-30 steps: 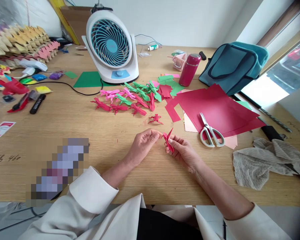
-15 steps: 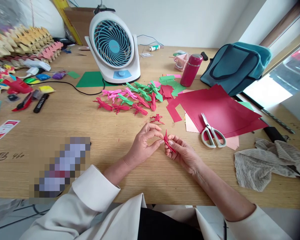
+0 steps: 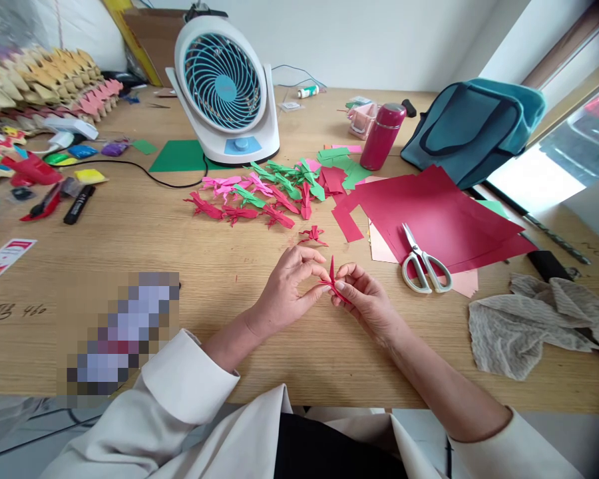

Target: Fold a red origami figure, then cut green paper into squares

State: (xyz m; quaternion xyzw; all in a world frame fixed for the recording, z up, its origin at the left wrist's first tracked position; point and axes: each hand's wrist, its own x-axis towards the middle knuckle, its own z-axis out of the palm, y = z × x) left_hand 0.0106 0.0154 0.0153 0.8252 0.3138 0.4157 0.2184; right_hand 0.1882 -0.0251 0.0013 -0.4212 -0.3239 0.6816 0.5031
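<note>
A small folded red paper figure (image 3: 332, 271) with thin points is held above the table, between my two hands. My right hand (image 3: 365, 299) pinches its lower body between thumb and fingers. With thumb and forefinger, my left hand (image 3: 290, 285) grips a thin point on its left side. Just beyond my fingers lies a finished-looking red paper figure (image 3: 313, 235) with spread legs. Farther back are several folded red figures (image 3: 238, 213), pink ones (image 3: 224, 185) and green ones (image 3: 284, 179).
White-handled scissors (image 3: 424, 263) lie on red paper sheets (image 3: 444, 213) to the right. A grey cloth (image 3: 509, 332) is at the right edge. Behind stand a white fan (image 3: 224, 86), a red flask (image 3: 382, 136) and a teal bag (image 3: 472, 133). A black marker (image 3: 80, 204) lies left.
My left fingers now pull a thin point of the red paper figure out sideways to the left. Another point stands upright, and the view has shifted slightly.
</note>
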